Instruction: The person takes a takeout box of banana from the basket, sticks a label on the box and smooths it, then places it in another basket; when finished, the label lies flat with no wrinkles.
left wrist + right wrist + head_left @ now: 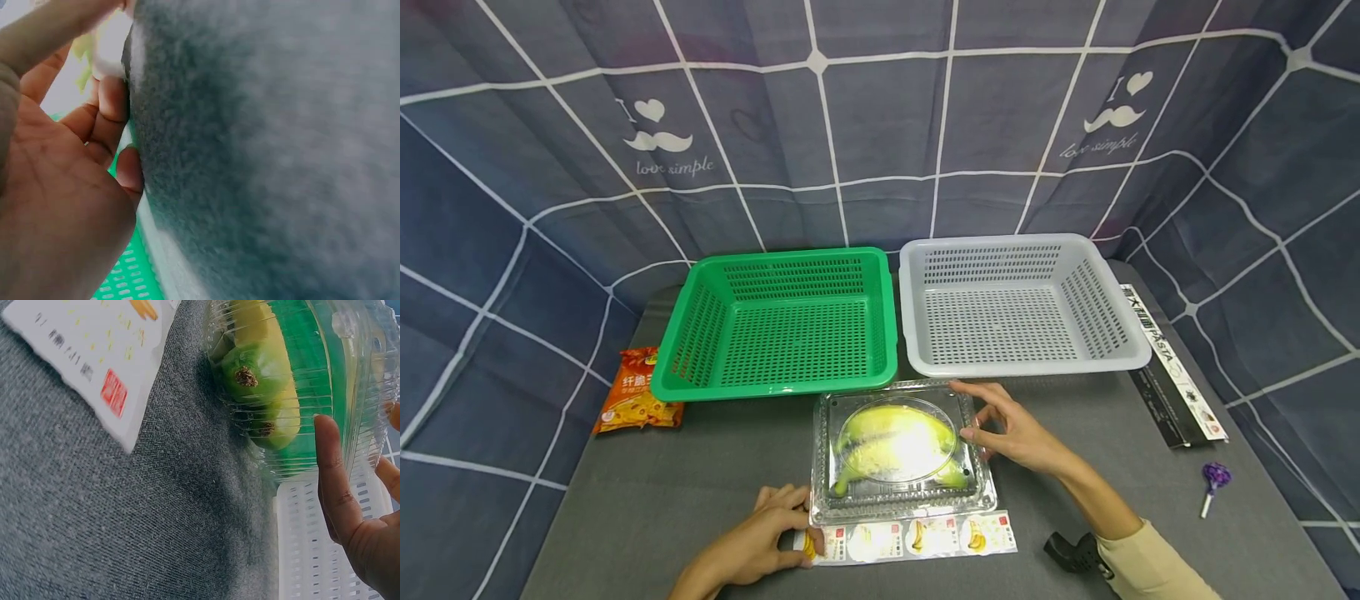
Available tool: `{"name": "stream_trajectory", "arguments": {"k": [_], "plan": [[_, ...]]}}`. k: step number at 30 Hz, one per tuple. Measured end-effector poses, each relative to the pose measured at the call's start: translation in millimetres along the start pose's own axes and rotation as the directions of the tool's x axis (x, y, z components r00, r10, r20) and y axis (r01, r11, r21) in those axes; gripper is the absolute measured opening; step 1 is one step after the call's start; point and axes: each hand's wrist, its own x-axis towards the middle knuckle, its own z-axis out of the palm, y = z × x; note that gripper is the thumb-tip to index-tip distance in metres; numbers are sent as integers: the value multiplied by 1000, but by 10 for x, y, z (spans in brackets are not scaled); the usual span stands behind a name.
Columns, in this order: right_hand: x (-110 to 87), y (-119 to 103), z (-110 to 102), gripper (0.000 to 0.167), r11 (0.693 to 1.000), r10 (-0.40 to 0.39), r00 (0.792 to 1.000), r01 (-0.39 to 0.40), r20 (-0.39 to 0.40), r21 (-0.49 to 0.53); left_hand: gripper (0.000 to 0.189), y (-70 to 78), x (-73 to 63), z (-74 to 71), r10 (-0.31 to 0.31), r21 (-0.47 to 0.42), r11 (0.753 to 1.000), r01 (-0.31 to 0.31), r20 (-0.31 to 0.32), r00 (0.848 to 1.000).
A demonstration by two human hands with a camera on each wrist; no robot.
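Note:
A clear plastic box with green-yellow bananas inside sits in front of the baskets. My right hand is at its right side, index finger stretched along the back right corner and thumb over the lid's edge. In the right wrist view the straight thumb lies against the ribbed side of the box. Along the box's front edge runs a white strip of banana labels. My left hand pinches the strip's left end between thumb and fingers. In the left wrist view its other fingers are bent beside the grey cloth.
Behind the box stand a green basket and a white basket. An orange snack bag lies at the left. To the right are a black-and-white long box and a purple lollipop. A tiled-pattern curtain surrounds the table.

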Motion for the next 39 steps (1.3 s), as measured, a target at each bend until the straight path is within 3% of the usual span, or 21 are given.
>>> {"name": "stream_trajectory", "arguments": {"k": [4, 8, 13, 17, 20, 22, 27, 30, 34, 39], "plan": [[2, -4, 3, 67, 1000, 12, 1000, -12, -1, -6, 16, 3, -23, -5, 49, -61, 997, -49, 5, 999], [0, -10, 8, 66, 1000, 20, 1000, -20, -5, -13, 12, -12, -57, -30, 53, -152, 987, -44, 53, 997], [-4, -7, 12, 66, 1000, 15, 1000, -15, -4, -17, 18, -57, -84, -55, 104, -331, 942, -61, 114, 988], [-4, 3, 8, 66, 1000, 7, 1000, -7, -7, -22, 35, -55, -84, -74, 128, -396, 916, -59, 150, 980], [-3, 8, 2, 66, 1000, -9, 1000, 9, -6, -28, 39, -22, -90, -105, 92, -394, 919, -9, 192, 977], [-6, 14, -1, 67, 999, -29, 1000, 29, 1, -36, 40, 11, -89, -128, 99, -396, 918, -4, 220, 970], [-18, 26, 0, 67, 994, -74, 997, 73, -9, -77, 51, 143, -77, -204, 204, -443, 894, -68, 268, 942], [-24, 31, 4, 66, 992, -81, 996, 79, -26, -95, 54, 244, -77, -274, 238, -456, 885, -92, 274, 932], [-32, 30, 12, 67, 994, -67, 997, 63, -34, -94, 55, 300, -78, -334, 261, -442, 888, -126, 259, 930], [-35, 19, 30, 69, 996, -43, 998, 39, -44, -75, 56, 265, -89, -351, 267, -457, 879, -141, 226, 937]]}}
